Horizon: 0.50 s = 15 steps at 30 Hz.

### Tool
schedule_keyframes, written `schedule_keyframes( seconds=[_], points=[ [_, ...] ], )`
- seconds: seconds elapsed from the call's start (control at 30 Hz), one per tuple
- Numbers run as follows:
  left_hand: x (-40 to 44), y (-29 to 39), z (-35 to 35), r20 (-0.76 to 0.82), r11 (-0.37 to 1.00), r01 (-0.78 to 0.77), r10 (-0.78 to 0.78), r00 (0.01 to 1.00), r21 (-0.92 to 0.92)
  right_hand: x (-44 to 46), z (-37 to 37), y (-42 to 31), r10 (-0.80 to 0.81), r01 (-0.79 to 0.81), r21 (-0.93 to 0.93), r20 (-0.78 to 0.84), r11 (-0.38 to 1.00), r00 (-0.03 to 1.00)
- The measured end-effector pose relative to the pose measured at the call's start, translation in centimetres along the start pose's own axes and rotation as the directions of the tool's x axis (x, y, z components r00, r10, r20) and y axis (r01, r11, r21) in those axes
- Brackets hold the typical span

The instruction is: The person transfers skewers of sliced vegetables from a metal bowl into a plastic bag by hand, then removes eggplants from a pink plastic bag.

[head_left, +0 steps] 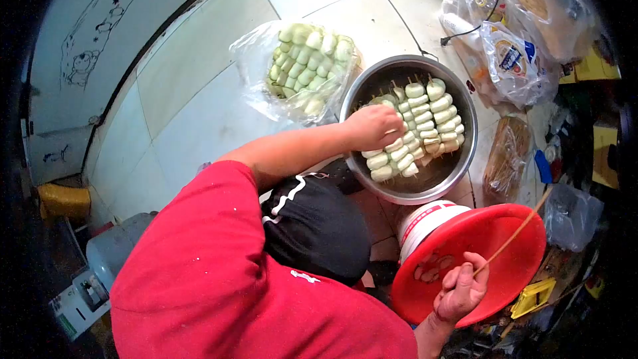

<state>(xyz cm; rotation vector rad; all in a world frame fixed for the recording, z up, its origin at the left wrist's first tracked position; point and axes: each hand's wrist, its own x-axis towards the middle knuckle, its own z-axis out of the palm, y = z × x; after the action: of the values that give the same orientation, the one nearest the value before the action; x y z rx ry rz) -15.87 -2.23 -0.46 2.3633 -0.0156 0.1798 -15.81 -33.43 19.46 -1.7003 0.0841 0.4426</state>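
Shiny metal basin (468, 126); glossy red plastic bowl (515, 252); matt red cloth shirt (219, 259).

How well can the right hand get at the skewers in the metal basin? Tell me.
Probably yes: the metal basin is open on top and the left hand covers only part of the skewers, though the right hand holds a stick.

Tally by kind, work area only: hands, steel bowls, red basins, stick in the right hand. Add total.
Hands: 2 (left hand, right hand)
Steel bowl: 1
Red basin: 1
Stick in right hand: 1
Total: 5
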Motion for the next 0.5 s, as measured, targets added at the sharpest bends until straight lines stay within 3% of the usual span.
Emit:
schedule_keyframes(
  seconds=[0.03,0.07,0.1,0.13,0.17,0.2,0.23,0.3,0.43,0.5],
  points=[
    [0.5,1.2,-0.8,0.027,0.984,0.105,-0.102,0.994,-0.143,-0.6,-0.9,0.9,-0.035,0.035,-0.010,-0.024,0.999,0.999],
    [1.3,2.3,-1.1,0.054,0.876,0.267,-0.268,0.962,-0.401,-1.4,-1.1,1.3,-0.046,0.046,-0.015,-0.013,0.999,0.999],
    [2.0,3.6,-1.7,0.124,0.675,0.389,-0.408,0.905,-0.627,-2.4,-1.3,1.3,-0.020,0.021,0.021,-0.065,1.000,0.998],
    [2.5,4.8,-3.1,0.274,0.240,0.392,-0.410,0.870,-0.888,-3.1,-1.3,1.5,0.001,0.006,0.065,-0.117,0.998,0.993],
    [2.7,6.0,-4.3,0.410,-0.265,0.335,-0.320,0.854,-0.904,-4.1,-1.2,1.8,-0.019,0.026,0.060,-0.114,0.998,0.993],
    [2.8,7.2,-4.7,0.397,-0.284,0.323,-0.265,0.879,-0.903,-5.3,-1.4,1.9,0.010,-0.007,0.021,-0.168,1.000,0.986],
    [3.1,8.6,-5.4,0.383,-0.173,0.348,-0.254,0.888,-0.921,-6.3,-1.6,2.2,0.029,-0.031,-0.008,-0.230,0.999,0.973],
    [3.7,12.1,-8.1,0.402,-0.180,0.371,-0.192,0.895,-0.911,-8.7,-2.2,2.0,0.018,-0.028,-0.042,-0.213,0.999,0.977],
    [6.1,18.4,-12.7,0.165,-0.037,0.163,-0.059,0.985,-0.986,-12.5,-2.1,1.0,-0.074,0.082,0.016,-0.289,0.996,0.955],
    [6.1,20.6,-14.8,0.081,-0.223,0.086,0.033,0.996,-0.971,-14.0,-2.2,1.2,-0.113,0.119,0.006,-0.273,0.993,0.955]
  ],
)
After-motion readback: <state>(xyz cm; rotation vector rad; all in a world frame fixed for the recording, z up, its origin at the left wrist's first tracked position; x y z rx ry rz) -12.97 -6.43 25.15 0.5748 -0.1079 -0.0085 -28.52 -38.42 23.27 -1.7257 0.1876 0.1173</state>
